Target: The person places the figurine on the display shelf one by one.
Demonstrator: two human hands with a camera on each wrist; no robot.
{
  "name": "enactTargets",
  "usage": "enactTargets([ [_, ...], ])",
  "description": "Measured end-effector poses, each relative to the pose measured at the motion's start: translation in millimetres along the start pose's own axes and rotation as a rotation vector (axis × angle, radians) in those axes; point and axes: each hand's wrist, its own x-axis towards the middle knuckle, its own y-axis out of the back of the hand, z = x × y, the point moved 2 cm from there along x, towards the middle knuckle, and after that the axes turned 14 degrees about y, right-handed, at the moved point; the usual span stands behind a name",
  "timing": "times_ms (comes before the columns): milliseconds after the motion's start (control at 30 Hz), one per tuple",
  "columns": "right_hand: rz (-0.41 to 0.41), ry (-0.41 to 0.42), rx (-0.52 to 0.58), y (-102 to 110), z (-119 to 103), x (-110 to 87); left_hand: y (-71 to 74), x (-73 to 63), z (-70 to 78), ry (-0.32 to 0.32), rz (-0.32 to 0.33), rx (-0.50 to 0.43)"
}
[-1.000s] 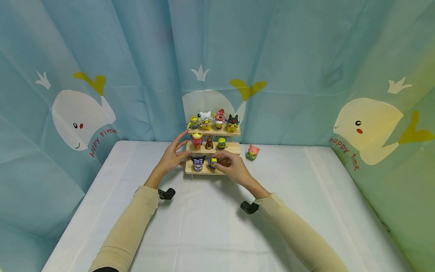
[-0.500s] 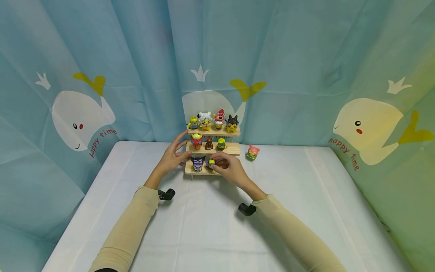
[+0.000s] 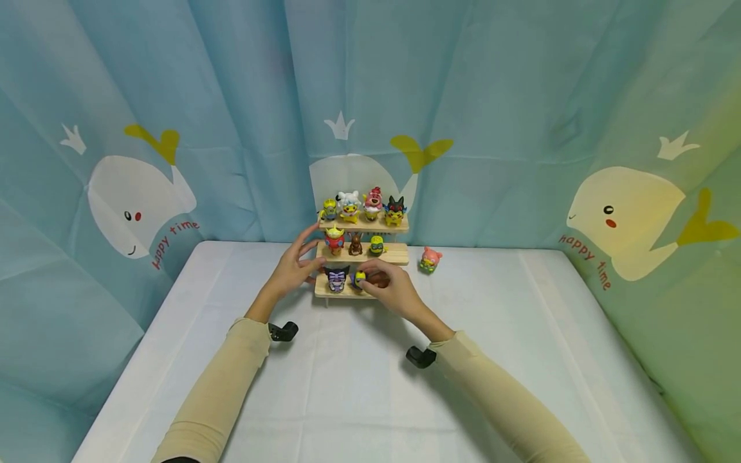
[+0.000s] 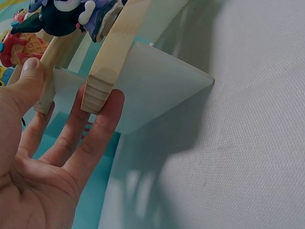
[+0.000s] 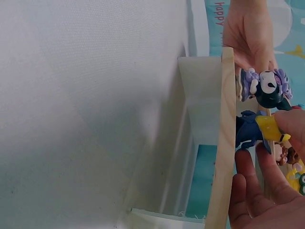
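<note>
A three-tier wooden display shelf (image 3: 395,254) stands on the table, with small toy figurines along its tiers. My left hand (image 3: 291,268) holds the shelf's left end; in the left wrist view its thumb (image 4: 30,78) presses the middle board and its fingers reach round the board ends. With my right hand (image 3: 396,292) I pinch a yellow-and-blue figurine (image 5: 251,130) on the bottom tier, thumb on one side, fingers on the other. Right beside it sits a black-and-purple figurine (image 3: 336,278) with a bow. My right hand hides the bottom tier's right part.
On the top tier several figurines stand in a row, among them a white-hooded one (image 3: 349,204). The middle tier bears a red one (image 3: 334,241), a brown one (image 3: 356,244) and a yellow-green one (image 3: 377,245). A pink figurine (image 3: 430,259) lies right of the shelf on the white table (image 3: 498,334).
My right hand has shifted slightly left with the yellow-and-blue figurine, closer to the black-and-purple one, and over the last half second it is still. The left hand keeps its place.
</note>
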Motion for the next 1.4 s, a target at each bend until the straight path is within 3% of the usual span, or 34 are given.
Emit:
enactTargets([
  [367,-0.025,0.006,-0.019,3.3,-3.5,-0.6,-0.1,0.7,-1.0,-0.012,-0.01,-0.01],
  [700,-0.075,0.037,0.0,19.2,-9.1,-6.5,1.5,2.2,-3.7,0.0,-0.009,-0.015],
  [967,-0.096,0.048,-0.029,42.1,-12.0,-21.8,5.2,15.9,-23.6,0.001,0.0,-0.017],
  [1400,-0.022,0.066,-0.139,90.9,-11.2,-51.9,5.4,16.3,-25.3,-0.023,0.016,0.006],
])
